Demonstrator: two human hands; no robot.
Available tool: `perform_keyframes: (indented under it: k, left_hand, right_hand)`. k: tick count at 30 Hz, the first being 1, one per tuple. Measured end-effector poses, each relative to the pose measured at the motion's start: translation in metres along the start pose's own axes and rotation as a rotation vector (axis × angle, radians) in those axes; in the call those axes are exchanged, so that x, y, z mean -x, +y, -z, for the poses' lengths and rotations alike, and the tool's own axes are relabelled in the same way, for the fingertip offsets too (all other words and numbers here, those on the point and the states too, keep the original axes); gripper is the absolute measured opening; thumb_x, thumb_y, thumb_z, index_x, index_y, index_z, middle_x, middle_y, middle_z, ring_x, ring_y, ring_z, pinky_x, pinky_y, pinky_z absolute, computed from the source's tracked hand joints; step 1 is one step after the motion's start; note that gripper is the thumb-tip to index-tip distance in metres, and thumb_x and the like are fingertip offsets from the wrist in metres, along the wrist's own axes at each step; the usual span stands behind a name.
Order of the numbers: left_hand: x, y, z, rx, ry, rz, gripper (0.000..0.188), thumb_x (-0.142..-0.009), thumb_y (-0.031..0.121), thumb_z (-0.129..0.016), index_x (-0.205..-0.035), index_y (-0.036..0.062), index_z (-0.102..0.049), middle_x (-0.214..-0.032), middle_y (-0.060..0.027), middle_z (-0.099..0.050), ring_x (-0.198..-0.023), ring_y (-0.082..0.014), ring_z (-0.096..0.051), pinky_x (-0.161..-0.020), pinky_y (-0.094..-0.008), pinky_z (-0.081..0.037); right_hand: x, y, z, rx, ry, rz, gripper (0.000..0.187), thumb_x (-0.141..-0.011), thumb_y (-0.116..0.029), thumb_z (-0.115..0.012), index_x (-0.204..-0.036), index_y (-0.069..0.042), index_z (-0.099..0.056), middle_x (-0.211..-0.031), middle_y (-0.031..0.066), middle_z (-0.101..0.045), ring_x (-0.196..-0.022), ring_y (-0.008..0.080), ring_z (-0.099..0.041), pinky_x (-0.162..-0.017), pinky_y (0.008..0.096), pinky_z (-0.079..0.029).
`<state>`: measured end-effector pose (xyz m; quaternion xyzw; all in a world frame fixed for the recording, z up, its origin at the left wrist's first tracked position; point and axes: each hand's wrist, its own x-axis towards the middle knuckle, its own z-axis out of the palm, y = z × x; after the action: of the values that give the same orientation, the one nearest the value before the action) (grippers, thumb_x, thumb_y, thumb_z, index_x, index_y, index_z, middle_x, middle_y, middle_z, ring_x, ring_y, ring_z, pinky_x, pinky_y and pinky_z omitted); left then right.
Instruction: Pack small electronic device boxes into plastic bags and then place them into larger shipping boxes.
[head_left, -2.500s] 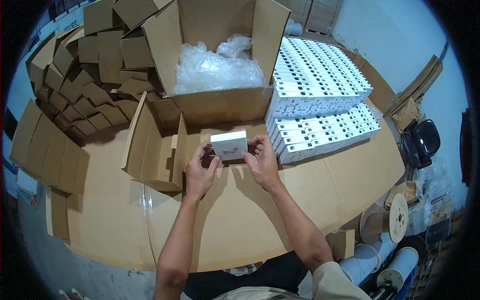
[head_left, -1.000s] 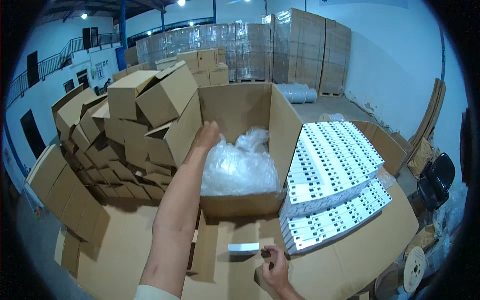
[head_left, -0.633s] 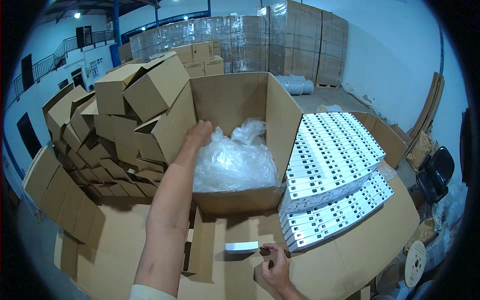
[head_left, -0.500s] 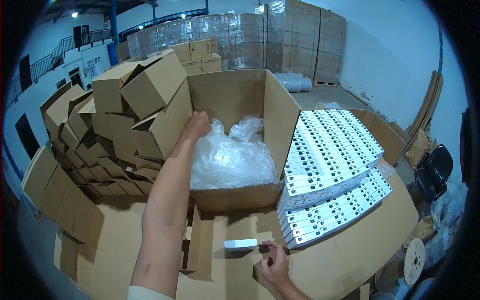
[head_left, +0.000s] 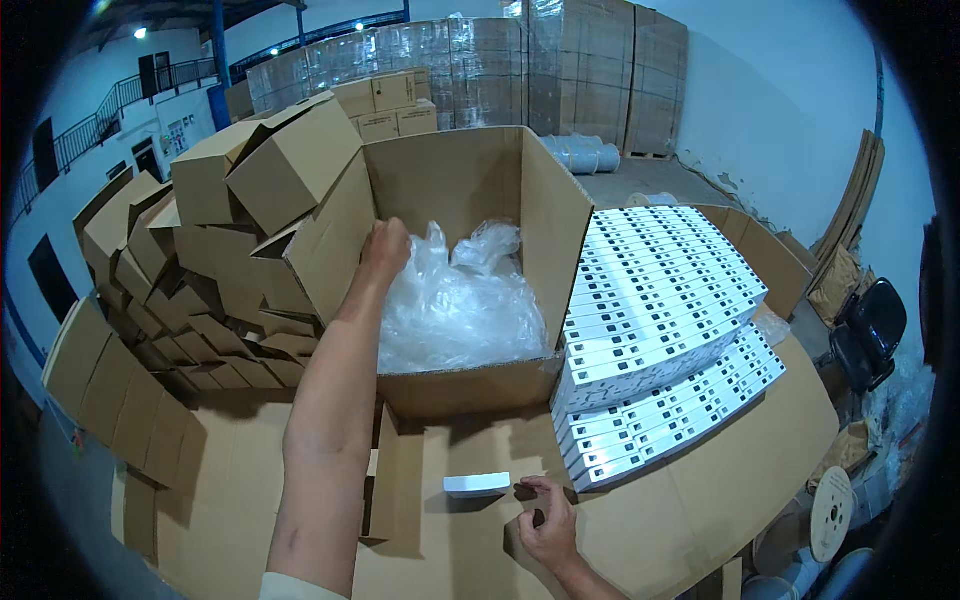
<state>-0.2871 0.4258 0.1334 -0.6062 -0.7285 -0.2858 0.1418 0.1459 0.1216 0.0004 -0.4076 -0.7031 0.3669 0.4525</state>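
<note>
My left hand [head_left: 388,245] is closed, knuckles up, inside a large cardboard carton [head_left: 465,390], close to its left wall. Beside it, clear plastic bags [head_left: 455,310] fill the carton in a crumpled heap; whatever the fingers pinch is hidden. On the cardboard-covered tabletop, my right hand [head_left: 548,525] rests half curled, thumb and forefinger apart, with nothing visible between them. A small white box [head_left: 477,485] lies just left of its fingertips, not touched. To the right of the carton, white boxes with dark square marks [head_left: 660,300] are stacked in tight rows.
Open brown cartons [head_left: 240,240] are piled at the left. A narrow cardboard box [head_left: 390,490] stands under my left forearm. At the right are a black chair [head_left: 866,335] and a cable reel [head_left: 831,515]. Wrapped pallets [head_left: 580,75] line the back.
The whole view has shifted slightly, so the scene sits a little further up and left. Both hands keep nearly the same places relative to the carton and the small white box.
</note>
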Motion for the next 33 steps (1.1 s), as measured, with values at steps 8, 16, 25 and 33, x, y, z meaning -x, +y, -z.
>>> perform_keyframes:
  k: [8,16,25,33]
  left_hand:
    - [0.001,0.053,0.045,0.248,0.182,-0.121,0.016,-0.080,0.002,-0.067,-0.096,0.0013,-0.065,-0.095,-0.0297,-0.068,-0.094,-0.0509,-0.065,-0.079,-0.0541,-0.053]
    - [-0.004,0.079,0.077,0.319,0.271,0.080,0.016,-0.086,0.009,-0.069,-0.098,0.0016,-0.062,-0.093,-0.0201,-0.070,-0.091,-0.0364,-0.069,-0.080,-0.0459,-0.054]
    - [0.062,0.177,0.180,0.623,0.505,-0.034,0.015,-0.094,0.011,-0.064,-0.105,0.0017,-0.060,-0.089,-0.0131,-0.070,-0.083,-0.0243,-0.070,-0.078,-0.0387,-0.054]
    - [0.294,0.234,0.202,0.635,0.333,-0.070,0.016,-0.095,0.013,-0.067,-0.103,0.0007,-0.060,-0.080,-0.0043,-0.060,-0.072,-0.0110,-0.054,-0.067,-0.0287,-0.048]
  right_hand:
    - [-0.002,0.001,0.002,0.033,0.023,-0.036,0.043,-0.074,0.005,-0.054,-0.117,0.003,-0.057,-0.110,0.0185,-0.068,-0.106,0.0312,-0.069,-0.097,0.0404,-0.053]
    - [0.000,0.005,0.002,0.034,0.026,-0.006,0.042,-0.075,0.003,-0.056,-0.118,0.002,-0.057,-0.108,0.0197,-0.068,-0.103,0.0337,-0.068,-0.095,0.0414,-0.053]
    - [0.009,0.014,0.000,-0.006,0.048,0.009,0.035,-0.080,-0.001,-0.060,-0.115,0.001,-0.057,-0.105,0.0192,-0.069,-0.101,0.0347,-0.069,-0.091,0.0424,-0.053]
    - [0.025,0.010,0.014,-0.639,0.091,-0.320,0.034,-0.092,-0.013,-0.070,-0.118,0.000,-0.054,-0.102,0.0120,-0.069,-0.092,0.0177,-0.068,-0.084,0.0314,-0.054]
